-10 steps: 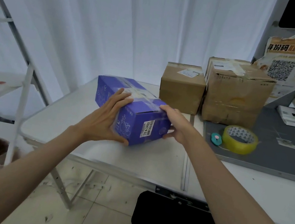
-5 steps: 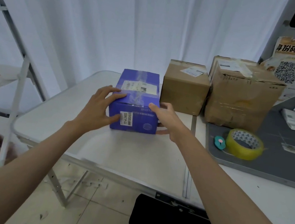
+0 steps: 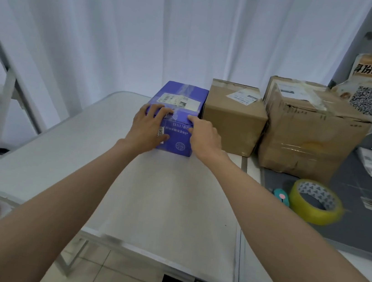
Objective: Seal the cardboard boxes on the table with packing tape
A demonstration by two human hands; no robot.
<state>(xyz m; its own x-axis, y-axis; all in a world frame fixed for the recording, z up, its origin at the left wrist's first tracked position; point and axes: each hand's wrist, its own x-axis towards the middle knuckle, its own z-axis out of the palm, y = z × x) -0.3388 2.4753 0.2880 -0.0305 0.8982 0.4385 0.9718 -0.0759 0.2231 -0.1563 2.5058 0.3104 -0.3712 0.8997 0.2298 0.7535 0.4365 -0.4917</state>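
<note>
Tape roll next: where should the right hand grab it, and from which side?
Probably from above: the tape roll lies flat on the grey mat, hole up. Pinch its near wall, thumb outside, fingers in the core, avoiding the small teal cutter on its left.

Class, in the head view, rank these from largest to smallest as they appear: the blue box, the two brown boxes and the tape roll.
1. Right brown box
2. Middle brown box
3. Blue box
4. Tape roll, though it lies nearer the camera, which flatters it.
</note>
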